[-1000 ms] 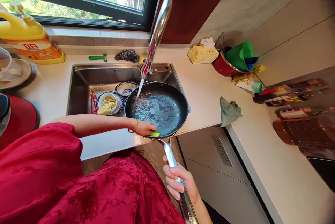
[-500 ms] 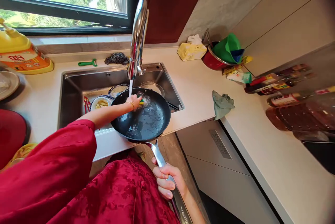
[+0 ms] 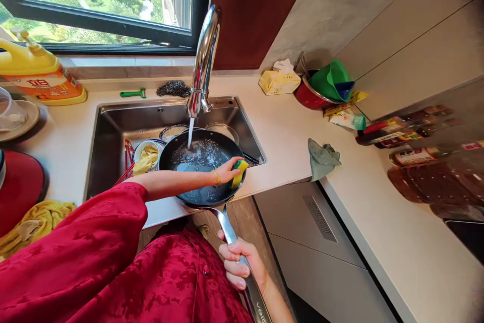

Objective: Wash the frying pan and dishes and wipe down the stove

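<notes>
A black non-stick frying pan (image 3: 198, 162) is tilted over the front edge of a steel sink (image 3: 113, 131), with soapy water on its inside. My right hand (image 3: 236, 264) grips the pan's long steel handle (image 3: 227, 229) below the counter edge. My left hand (image 3: 227, 172), a gold bangle on its wrist, is shut on a yellow and green sponge (image 3: 239, 174) at the pan's right rim. A stream of water (image 3: 190, 131) falls from the chrome faucet (image 3: 204, 61) into the far side of the pan.
In the sink are a blue-rimmed bowl (image 3: 145, 156) with a yellow cloth, plates and red chopsticks (image 3: 126, 159). A green-grey cloth (image 3: 322, 159) lies on the counter. Along the wall stand a yellow oil jug (image 3: 38, 78), a tissue box (image 3: 279, 82), a red pot (image 3: 312, 93) and several bottles.
My left hand has moved from the pan's far side to its right rim, and the sponge now shows clearly in it. The pan sits slightly further left, with the water falling near its far rim.
</notes>
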Demonstrator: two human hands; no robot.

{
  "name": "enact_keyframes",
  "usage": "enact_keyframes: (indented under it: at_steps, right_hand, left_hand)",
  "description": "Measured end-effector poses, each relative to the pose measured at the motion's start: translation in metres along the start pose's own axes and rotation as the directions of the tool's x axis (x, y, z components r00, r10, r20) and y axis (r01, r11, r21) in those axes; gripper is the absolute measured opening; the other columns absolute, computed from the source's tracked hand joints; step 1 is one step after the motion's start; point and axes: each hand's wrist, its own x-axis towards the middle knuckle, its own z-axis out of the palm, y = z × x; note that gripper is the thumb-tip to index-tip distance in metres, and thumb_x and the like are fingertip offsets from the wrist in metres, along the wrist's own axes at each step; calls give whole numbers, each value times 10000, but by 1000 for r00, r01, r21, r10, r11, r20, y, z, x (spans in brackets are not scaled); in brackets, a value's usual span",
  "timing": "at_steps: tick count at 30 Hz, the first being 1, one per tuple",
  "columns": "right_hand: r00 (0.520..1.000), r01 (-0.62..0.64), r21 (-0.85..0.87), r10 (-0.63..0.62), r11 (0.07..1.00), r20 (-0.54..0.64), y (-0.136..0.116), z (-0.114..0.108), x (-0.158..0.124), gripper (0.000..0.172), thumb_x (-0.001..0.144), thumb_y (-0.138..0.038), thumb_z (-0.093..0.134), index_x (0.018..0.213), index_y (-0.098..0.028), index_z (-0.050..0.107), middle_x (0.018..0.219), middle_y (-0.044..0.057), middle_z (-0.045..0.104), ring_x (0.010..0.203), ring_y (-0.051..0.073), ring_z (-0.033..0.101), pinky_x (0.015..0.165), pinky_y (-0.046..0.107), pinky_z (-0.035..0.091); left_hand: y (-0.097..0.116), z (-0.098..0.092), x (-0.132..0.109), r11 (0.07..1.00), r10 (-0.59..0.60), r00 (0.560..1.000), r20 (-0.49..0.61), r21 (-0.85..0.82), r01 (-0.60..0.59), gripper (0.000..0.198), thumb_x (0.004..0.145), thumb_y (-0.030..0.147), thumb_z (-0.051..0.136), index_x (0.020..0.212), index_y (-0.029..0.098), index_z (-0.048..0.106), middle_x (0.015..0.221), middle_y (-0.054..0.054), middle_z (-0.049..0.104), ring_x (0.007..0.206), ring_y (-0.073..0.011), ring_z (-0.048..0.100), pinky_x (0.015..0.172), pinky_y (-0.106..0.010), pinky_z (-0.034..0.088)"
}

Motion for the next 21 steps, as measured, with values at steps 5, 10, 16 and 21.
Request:
enact_keyframes:
  at_steps: [5, 10, 16, 21]
  right_hand:
    - [1000, -24, 2, 24, 1000, 3, 0, -3, 0, 201, 726, -173, 522, 924, -193, 488, 509, -132, 367, 289, 3, 120, 299, 134, 246]
    - [999, -36, 13, 36, 999, 1, 2, -7, -2, 211, 707, -159, 508, 914, -198, 491, 501, -129, 369, 288, 8, 125, 305, 137, 254]
    - [1000, 6, 22, -7, 1000, 19, 5, -11, -4, 200, 713, -165, 498, 911, -193, 503, 503, -123, 380, 285, 9, 122, 304, 144, 270]
    - [996, 28, 64, -33, 998, 81, 2, -12, -1, 191, 724, -169, 507, 914, -180, 525, 508, -119, 393, 287, 6, 107, 290, 144, 243]
  left_hand:
    - [10, -19, -40, 952, 183, 967, 177, 215, -220, 420, 875, 228, 432, 1293, 221, 470, 1069, -63, 551, 952, -160, 527, 895, -286, 414]
    - [20, -23, -38, 807, 259, 925, 279, 463, -366, 391, 901, 264, 404, 1274, 280, 518, 960, -58, 486, 857, -151, 520, 838, -266, 424]
    - [15, -49, 46, 633, 85, 995, -54, 774, -11, 402, 925, 267, 338, 1299, 312, 477, 1056, -89, 469, 959, -210, 504, 812, -305, 426]
    - [-14, -115, 47, 387, -72, 933, -351, 853, 351, 435, 916, 164, 283, 1319, 254, 419, 1126, -147, 492, 993, -242, 517, 737, -307, 450]
